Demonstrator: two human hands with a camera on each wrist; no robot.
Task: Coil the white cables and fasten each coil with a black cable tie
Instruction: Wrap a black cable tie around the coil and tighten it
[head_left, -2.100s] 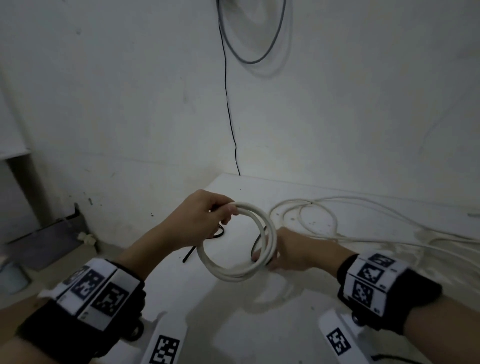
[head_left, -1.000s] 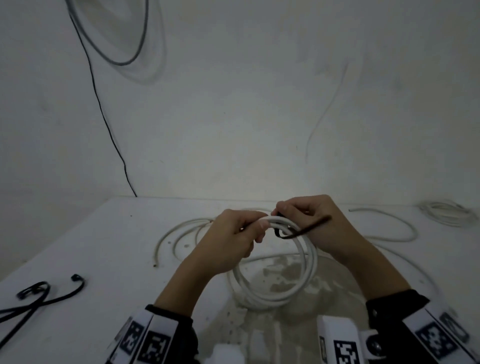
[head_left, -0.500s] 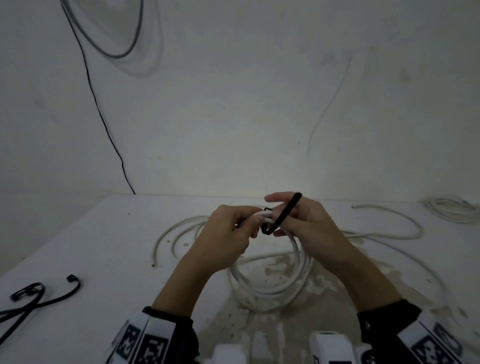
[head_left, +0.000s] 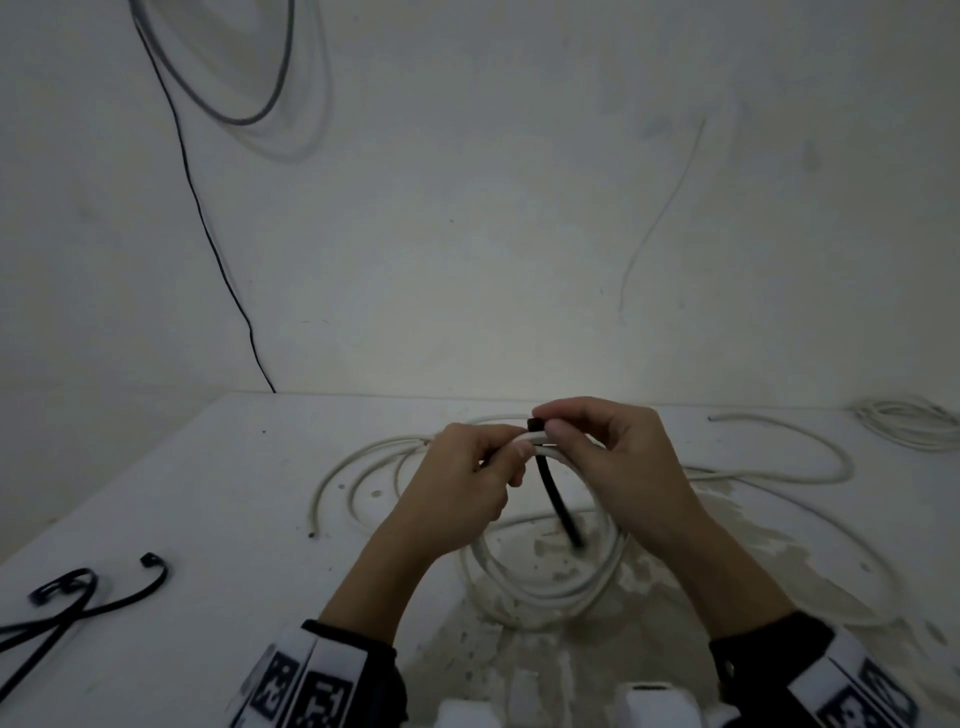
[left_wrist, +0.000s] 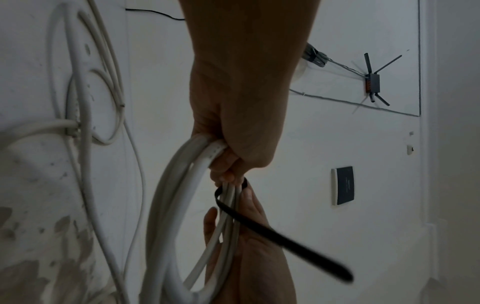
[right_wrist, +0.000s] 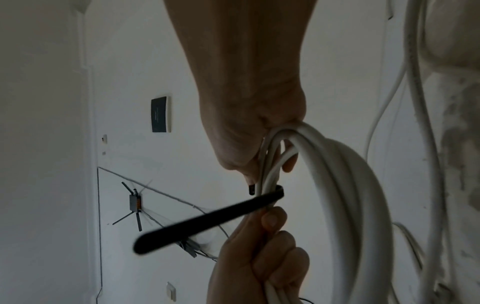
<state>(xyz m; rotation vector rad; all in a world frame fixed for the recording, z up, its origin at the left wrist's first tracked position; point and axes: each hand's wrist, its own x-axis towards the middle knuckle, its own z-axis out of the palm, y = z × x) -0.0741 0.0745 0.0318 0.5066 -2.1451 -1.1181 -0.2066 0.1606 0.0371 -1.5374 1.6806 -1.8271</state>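
Note:
A white cable coil (head_left: 545, 590) is held upright over the white table (head_left: 208, 519), with its lower loops near the tabletop. My left hand (head_left: 511, 452) pinches the top of the bundle, and the left wrist view shows the coil (left_wrist: 179, 195) running out of that hand (left_wrist: 228, 164). A black cable tie (head_left: 553, 493) is looped over the bundle just right of those fingers. My right hand (head_left: 553, 427) pinches the tie's head on top of the strands. The tail hangs down inside the coil. In the right wrist view the tie (right_wrist: 207, 219) crosses under the coil (right_wrist: 337, 185).
Spare black cable ties (head_left: 78, 597) lie at the table's front left. A loose white cable (head_left: 779, 470) curves across the back right, and another white bundle (head_left: 909, 421) lies at the far right edge. More loose loops (head_left: 358, 467) lie behind my left hand. A wall stands close behind the table.
The tie's tail, which pointed up and right half a second ago, has swung over the bundle and now hangs down inside the coil. My right fingers have shifted to the tie's head.

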